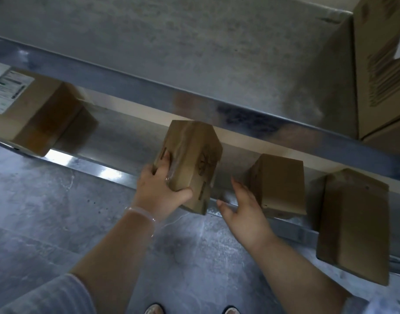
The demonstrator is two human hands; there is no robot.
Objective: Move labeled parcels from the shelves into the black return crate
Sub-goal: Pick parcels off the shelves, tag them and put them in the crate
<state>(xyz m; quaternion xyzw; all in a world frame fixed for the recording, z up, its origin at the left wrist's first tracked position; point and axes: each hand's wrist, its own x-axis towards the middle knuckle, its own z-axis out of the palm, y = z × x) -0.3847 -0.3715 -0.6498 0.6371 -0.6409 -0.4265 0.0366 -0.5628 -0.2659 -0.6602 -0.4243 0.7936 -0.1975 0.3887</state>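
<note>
Cardboard parcels, four on the lower shelf [117, 175], one [190, 164] clasped by left hand [159, 191] fingers; right hand [244, 211] spread, seemingly empty.

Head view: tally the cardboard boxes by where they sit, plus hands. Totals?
Boxes on the lower shelf: 3, labeled box, small box, right box
Boxes held: 1, parcel in the left hand
Boxes on the upper shelf: 2, stacked, large box over another
Hands: 2, right hand open
Total: 6 boxes, 2 hands
</note>
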